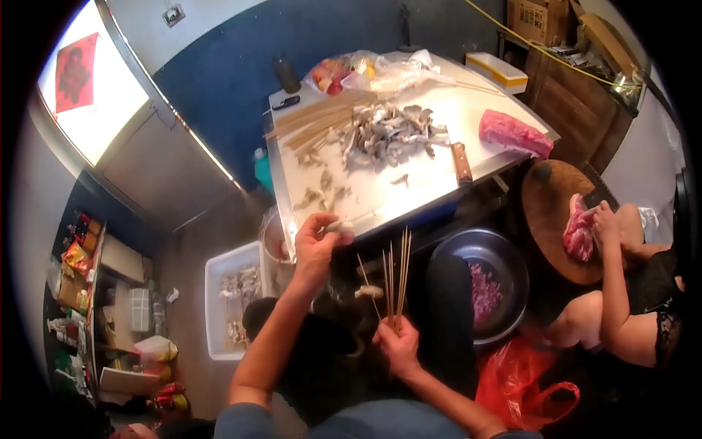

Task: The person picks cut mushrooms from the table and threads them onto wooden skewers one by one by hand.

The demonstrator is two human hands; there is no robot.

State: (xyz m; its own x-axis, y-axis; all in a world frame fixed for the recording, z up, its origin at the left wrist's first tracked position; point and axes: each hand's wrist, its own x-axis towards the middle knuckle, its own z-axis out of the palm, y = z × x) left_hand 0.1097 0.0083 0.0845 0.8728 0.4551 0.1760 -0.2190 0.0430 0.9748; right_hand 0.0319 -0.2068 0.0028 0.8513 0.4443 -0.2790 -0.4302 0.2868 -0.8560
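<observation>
My left hand is at the table's near left edge, its thumb and fingers pinched on a pale oyster mushroom piece. Lower and to the right, my right hand is closed around several thin wooden skewers, which point upward. One skewer leans left of the others and carries a mushroom piece. Beyond my hands, a pile of grey oyster mushrooms lies on the metal-edged table, with loose skewers at its left. Smaller mushroom bits lie nearer to my left hand.
A wooden-handled knife and a meat slab lie on the table's right side. A white bin holds mushroom skewers. At right are a bowl of chopped meat, a red bag, and another person's hand on meat over a chopping board.
</observation>
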